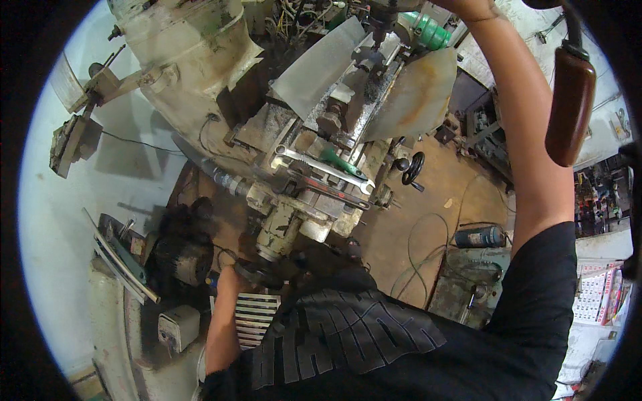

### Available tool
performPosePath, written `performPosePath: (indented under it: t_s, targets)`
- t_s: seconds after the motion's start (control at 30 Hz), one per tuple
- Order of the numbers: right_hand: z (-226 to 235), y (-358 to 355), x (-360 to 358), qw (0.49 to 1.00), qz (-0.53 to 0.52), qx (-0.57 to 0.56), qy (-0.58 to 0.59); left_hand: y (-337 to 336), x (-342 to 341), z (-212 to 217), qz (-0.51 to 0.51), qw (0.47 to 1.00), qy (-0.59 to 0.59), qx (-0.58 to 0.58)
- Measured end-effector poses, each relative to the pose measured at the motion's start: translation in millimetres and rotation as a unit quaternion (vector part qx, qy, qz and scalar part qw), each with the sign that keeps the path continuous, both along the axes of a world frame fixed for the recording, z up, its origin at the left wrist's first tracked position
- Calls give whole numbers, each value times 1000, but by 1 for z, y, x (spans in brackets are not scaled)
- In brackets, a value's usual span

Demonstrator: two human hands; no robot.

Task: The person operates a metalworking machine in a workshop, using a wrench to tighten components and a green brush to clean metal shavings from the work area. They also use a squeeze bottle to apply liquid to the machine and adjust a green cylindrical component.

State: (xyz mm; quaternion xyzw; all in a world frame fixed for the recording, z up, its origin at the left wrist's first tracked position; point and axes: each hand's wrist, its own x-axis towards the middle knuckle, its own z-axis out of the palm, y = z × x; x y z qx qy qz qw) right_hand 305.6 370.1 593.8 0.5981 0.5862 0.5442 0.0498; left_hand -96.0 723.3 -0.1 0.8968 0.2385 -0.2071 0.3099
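- In the head view, the right hand is cut off by the upper edge, near the dark metal spindle; its grip cannot be told.
- The left hand is partly hidden beside a dark elongated part; its closure cannot be told.
- Open room is seen over brown flooring, right of the black round handwheel.

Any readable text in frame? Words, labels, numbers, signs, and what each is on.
None I can quote reliably.
Black shirt: large stylised grey lettering, distorted by folds; not legible.
Wall calendar: printed grid, too small to read.
Wrench: any stamping too small to make out.
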Motion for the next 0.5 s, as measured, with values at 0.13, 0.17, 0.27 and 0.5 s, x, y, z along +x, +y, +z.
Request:
performPosePath:
  t_s: [0.13,0.17,0.27,0.5]
  targets:
    - [-1,1,-2,999,-38,-3,7,-78,-36,12,-19,991,-93,-95]
    - [0,2,-2,1000,-30,-3,4,-94,-33,-1,-60,987,-114,-99]
    - [-1,2,-6,1000,-24,8,7,-87,-7,-39,-96,987,-111,-60]
    - [-3,3,-8,998,-63,-2,-3,-11,-11,24,53,998,-11,-36]
